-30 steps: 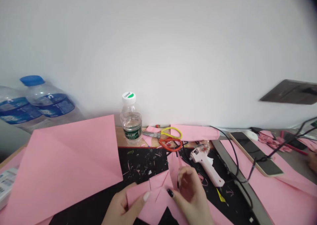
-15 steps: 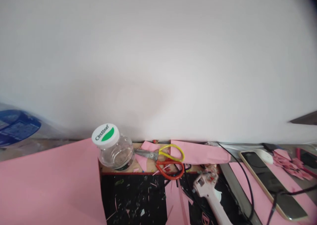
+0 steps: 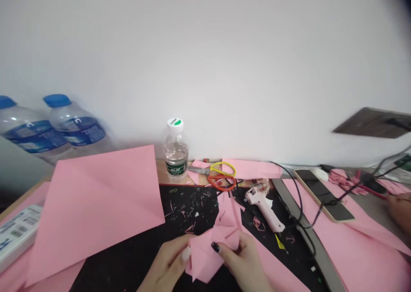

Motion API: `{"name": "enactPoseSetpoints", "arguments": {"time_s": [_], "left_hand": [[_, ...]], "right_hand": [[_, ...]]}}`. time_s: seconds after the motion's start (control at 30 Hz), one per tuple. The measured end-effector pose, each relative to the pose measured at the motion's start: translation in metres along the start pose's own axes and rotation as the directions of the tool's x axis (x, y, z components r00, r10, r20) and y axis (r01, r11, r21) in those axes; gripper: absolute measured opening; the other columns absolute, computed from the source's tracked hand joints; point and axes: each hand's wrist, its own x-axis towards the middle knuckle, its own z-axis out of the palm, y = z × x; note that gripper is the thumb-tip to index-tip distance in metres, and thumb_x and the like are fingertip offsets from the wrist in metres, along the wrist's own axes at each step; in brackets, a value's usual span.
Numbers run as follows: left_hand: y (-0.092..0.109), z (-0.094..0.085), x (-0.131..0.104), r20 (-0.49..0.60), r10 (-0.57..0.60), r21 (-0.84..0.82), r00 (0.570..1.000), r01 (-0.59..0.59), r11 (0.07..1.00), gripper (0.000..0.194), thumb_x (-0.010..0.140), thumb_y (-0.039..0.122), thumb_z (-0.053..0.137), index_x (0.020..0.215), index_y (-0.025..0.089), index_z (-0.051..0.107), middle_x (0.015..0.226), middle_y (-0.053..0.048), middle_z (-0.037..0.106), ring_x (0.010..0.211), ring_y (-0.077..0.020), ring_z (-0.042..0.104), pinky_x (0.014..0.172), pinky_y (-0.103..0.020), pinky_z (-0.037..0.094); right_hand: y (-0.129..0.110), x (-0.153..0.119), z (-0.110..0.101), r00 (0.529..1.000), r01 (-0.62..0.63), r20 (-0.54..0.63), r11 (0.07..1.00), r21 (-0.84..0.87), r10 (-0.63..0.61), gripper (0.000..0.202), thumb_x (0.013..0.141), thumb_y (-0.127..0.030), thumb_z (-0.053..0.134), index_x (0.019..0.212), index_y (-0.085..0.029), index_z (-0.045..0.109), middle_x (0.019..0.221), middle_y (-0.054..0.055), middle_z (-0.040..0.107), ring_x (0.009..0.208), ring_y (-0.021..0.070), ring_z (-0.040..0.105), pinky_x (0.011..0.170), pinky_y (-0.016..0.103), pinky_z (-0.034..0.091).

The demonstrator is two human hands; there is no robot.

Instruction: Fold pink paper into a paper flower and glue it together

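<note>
A folded piece of pink paper is held between both hands above the black mat, low in the middle of the view. My left hand grips its left edge, thumb on top. My right hand pinches its right side, with a dark-nailed thumb pressed on the folds. Beyond the hands lie scissors with one yellow and one red handle. A pale glue gun rests to the right, with a small yellow scrap below it.
A small water bottle stands near the wall. Large pink sheets and two big bottles are at left. At right are a phone, black cables, more pink paper and another person's hand.
The view has tilted down and moved back. Both my hands and the folded pink paper now show, along with the big bottles at left and another person's hand at right.
</note>
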Motion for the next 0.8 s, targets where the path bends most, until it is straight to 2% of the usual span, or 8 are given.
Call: {"name": "enactPoseSetpoints", "arguments": {"time_s": [0.03, 0.1, 0.13, 0.2, 0.4, 0.53, 0.7, 0.8], "left_hand": [[0.002, 0.001, 0.0, 0.003, 0.039, -0.015, 0.999, -0.039, 0.999, 0.048, 0.075, 0.06, 0.052, 0.097, 0.02, 0.069, 0.09, -0.006, 0.069, 0.093, -0.0284, 0.057, 0.08, -0.032, 0.046], [0.005, 0.003, 0.003, 0.072, 0.095, -0.068, 0.993, -0.09, 0.994, 0.052, 0.079, 0.061, 0.045, 0.1, 0.018, 0.067, 0.091, -0.007, 0.068, 0.088, -0.0253, 0.058, 0.079, -0.032, 0.046], [0.006, 0.004, 0.006, 0.126, 0.122, -0.09, 0.985, -0.111, 0.99, 0.052, 0.08, 0.06, 0.045, 0.101, 0.018, 0.067, 0.09, -0.007, 0.067, 0.085, -0.0234, 0.058, 0.077, -0.032, 0.046], [0.008, 0.007, 0.01, 0.142, 0.177, -0.122, 0.974, -0.16, 0.98, 0.051, 0.08, 0.059, 0.045, 0.101, 0.017, 0.066, 0.087, -0.006, 0.066, 0.082, -0.0215, 0.057, 0.072, -0.029, 0.046], [0.016, 0.014, 0.013, 0.072, 0.24, -0.179, 0.968, -0.225, 0.958, 0.044, 0.087, 0.048, 0.042, 0.109, 0.016, 0.061, 0.096, -0.006, 0.066, 0.084, -0.0207, 0.058, 0.073, -0.028, 0.046], [0.025, 0.013, 0.02, 0.052, 0.271, -0.132, 0.961, -0.263, 0.956, 0.043, 0.089, 0.044, 0.039, 0.109, 0.013, 0.061, 0.092, -0.007, 0.066, 0.078, -0.0201, 0.059, 0.067, -0.028, 0.047], [0.028, 0.011, 0.038, -0.01, 0.329, -0.044, 0.944, -0.329, 0.943, 0.033, 0.088, 0.036, 0.043, 0.103, 0.013, 0.063, 0.08, -0.003, 0.064, 0.07, -0.0174, 0.056, 0.06, -0.024, 0.045], [0.027, 0.018, 0.047, -0.025, 0.38, -0.012, 0.925, -0.38, 0.925, 0.025, 0.084, 0.026, 0.051, 0.104, 0.016, 0.062, 0.084, -0.002, 0.064, 0.075, -0.0176, 0.056, 0.066, -0.024, 0.045]], "right_hand": [[0.0, 0.0, 0.003, 1.0, 0.007, -0.011, 0.999, 0.041, -0.006, 0.02, 0.07, -0.033, 0.07, 0.066, -0.014, 0.064, 0.063, 0.003, 0.065, 0.058, 0.0178, 0.058, 0.053, 0.027, 0.046], [-0.004, 0.002, 0.005, 0.999, 0.028, 0.039, 0.99, 0.135, -0.034, 0.018, 0.069, -0.031, 0.071, 0.073, -0.014, 0.066, 0.07, 0.003, 0.066, 0.063, 0.0168, 0.058, 0.058, 0.027, 0.046], [-0.006, 0.004, 0.005, 0.998, 0.036, 0.052, 0.984, 0.174, -0.045, 0.019, 0.068, -0.031, 0.072, 0.074, -0.014, 0.066, 0.071, 0.003, 0.067, 0.064, 0.0168, 0.058, 0.06, 0.027, 0.047], [-0.012, 0.005, 0.004, 0.995, 0.056, 0.068, 0.973, 0.224, -0.073, 0.02, 0.067, -0.031, 0.073, 0.074, -0.014, 0.066, 0.073, 0.003, 0.067, 0.065, 0.0172, 0.059, 0.062, 0.028, 0.048], [-0.024, 0.011, -0.001, 0.984, 0.133, 0.09, 0.969, 0.209, -0.155, 0.022, 0.071, -0.031, 0.07, 0.085, -0.014, 0.068, 0.083, 0.007, 0.07, 0.078, 0.0215, 0.063, 0.073, 0.034, 0.05], [-0.025, 0.023, 0.0, 0.973, 0.193, 0.082, 0.955, 0.226, -0.216, 0.024, 0.071, -0.03, 0.069, 0.088, -0.013, 0.067, 0.086, 0.01, 0.07, 0.079, 0.0234, 0.064, 0.074, 0.037, 0.05], [-0.022, 0.037, 0.003, 0.961, 0.271, 0.005, 0.942, 0.2, -0.277, 0.025, 0.072, -0.029, 0.068, 0.091, -0.013, 0.067, 0.092, 0.011, 0.07, 0.081, 0.0235, 0.063, 0.074, 0.036, 0.049], [-0.021, 0.039, 0.002, 0.956, 0.293, -0.048, 0.941, 0.168, -0.289, 0.023, 0.073, -0.029, 0.066, 0.088, -0.012, 0.067, 0.089, 0.011, 0.069, 0.078, 0.023, 0.062, 0.07, 0.034, 0.049]]}}
